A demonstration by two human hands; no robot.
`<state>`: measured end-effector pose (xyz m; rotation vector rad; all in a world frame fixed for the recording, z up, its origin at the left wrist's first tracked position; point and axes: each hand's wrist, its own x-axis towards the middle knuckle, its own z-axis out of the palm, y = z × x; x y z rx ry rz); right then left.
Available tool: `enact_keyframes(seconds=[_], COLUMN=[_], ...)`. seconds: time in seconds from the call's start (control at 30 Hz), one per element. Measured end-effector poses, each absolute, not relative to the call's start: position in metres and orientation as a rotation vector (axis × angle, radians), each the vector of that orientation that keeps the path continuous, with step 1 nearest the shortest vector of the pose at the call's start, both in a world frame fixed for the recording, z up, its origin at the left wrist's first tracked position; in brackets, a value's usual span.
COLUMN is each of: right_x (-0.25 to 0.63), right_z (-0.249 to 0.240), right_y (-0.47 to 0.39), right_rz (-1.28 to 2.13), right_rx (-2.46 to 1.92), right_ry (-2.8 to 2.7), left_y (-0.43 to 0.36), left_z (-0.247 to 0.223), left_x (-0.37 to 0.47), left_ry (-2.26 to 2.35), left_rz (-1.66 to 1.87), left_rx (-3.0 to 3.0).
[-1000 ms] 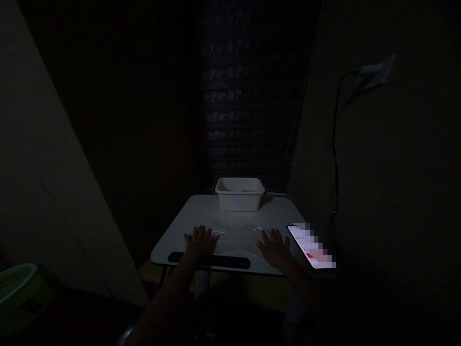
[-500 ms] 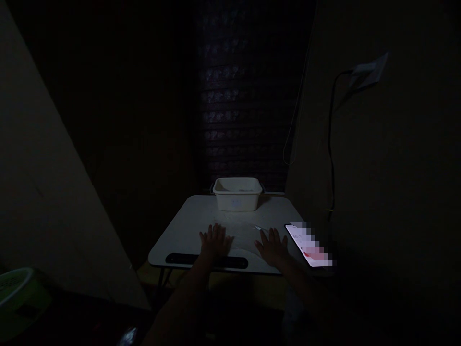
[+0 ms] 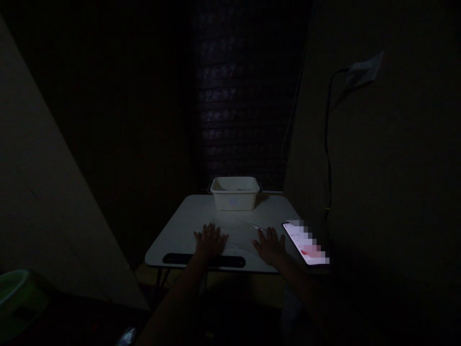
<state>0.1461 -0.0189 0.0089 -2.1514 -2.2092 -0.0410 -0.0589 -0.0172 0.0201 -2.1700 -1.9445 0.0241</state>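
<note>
When a clock face is laid over the white-topped table (image 3: 173, 235), twelve at its far edge, the left hand (image 3: 210, 240) is found at about eight o'clock and the right hand (image 3: 270, 246) at about four. Both are set palm down with the fingers spread apart, and nothing is seen gripped in either. Between them, near the middle, a thin see-through plastic sheet (image 3: 241, 241) is spread; its edges are largely lost in the dimness. At twelve, near the far edge, a white tub (image 3: 235, 202) is stood upright, and a strip of tabletop is left between it and the fingertips. From eight to ten o'clock, a broad band of surface is left beside the left hand. Less room is given on the right: a lit phone (image 3: 302, 243) is placed just beside the right hand, at about three to four, by the side edge; whether that edge is overhung cannot be told. At six to seven, the near edge is lined by a dark slot (image 3: 176, 258), crossed by the left forearm.
</note>
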Motion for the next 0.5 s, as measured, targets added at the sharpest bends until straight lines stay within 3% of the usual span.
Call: enact_keyframes(seconds=[0.5], right_x=[0.145], right_z=[0.006], right_y=[-0.017], right_rz=[-0.058], right_rx=[-2.186], right_ry=[-2.232], left_y=[-0.021], left_z=[0.024], left_x=[-0.097], left_ry=[-2.015], left_rz=[0.002], left_rx=[-2.092])
